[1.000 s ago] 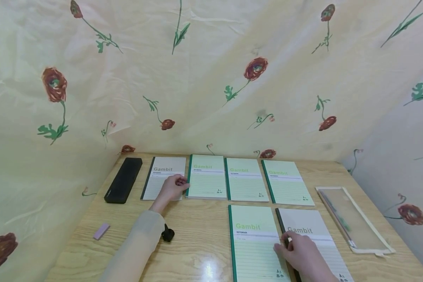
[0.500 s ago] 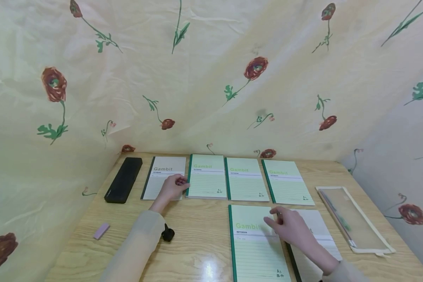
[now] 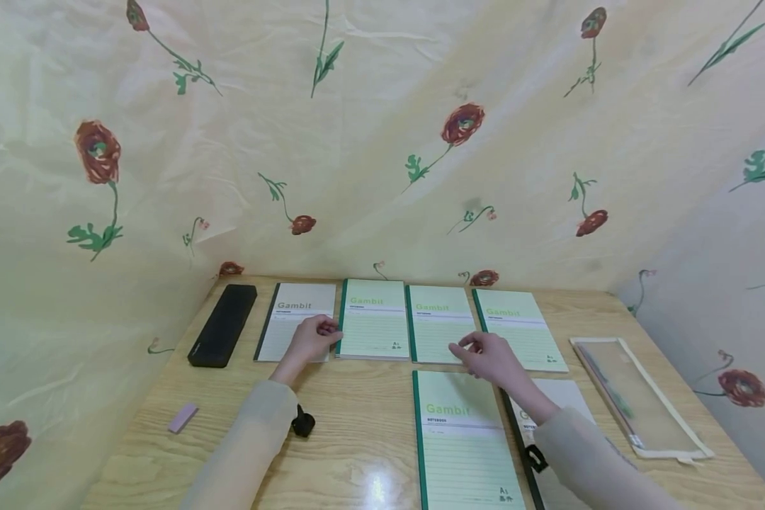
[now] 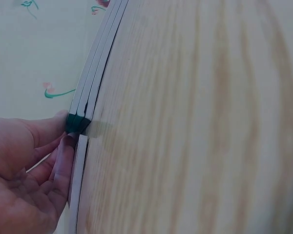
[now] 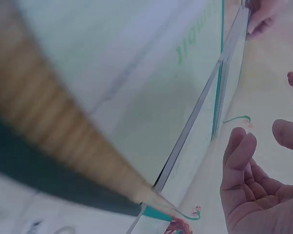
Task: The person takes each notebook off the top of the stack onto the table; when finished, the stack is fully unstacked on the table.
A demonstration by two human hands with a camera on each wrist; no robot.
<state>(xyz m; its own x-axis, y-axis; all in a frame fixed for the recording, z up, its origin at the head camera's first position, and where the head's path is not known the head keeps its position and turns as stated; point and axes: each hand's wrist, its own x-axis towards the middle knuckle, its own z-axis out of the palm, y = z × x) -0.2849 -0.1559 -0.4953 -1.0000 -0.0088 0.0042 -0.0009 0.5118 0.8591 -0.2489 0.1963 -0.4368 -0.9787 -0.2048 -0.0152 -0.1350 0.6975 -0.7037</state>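
Observation:
My left hand [image 3: 311, 338] reaches over a grey-covered notebook [image 3: 290, 301] and pinches the lower left corner of a green-spined notebook [image 3: 376, 322] at the back. In the left wrist view its thumb and forefinger meet the green spine [image 4: 77, 123], where layered notebook edges [image 4: 95, 63] show. Above the lower right part of another green notebook [image 3: 436, 319] hovers my right hand [image 3: 487, 354], its fingers loosely bent and thumb apart, holding nothing. A third green notebook [image 3: 516, 322] lies to its right. Nearer me are a green notebook [image 3: 462, 453] and a dark-spined grey one [image 3: 567, 397], partly under the right forearm.
A black case [image 3: 223, 326] lies at the back left, with a small purple eraser-like block [image 3: 183, 418] in front. A mesh pouch [image 3: 650, 404] with pens inside lies at the right. Flowered cloth [image 3: 382, 142] hangs behind the wooden table [image 3: 350, 418].
My right hand has left the near grey notebook and moved up and left, over the near green notebook to the back row. The left hand and all notebooks have stayed in place.

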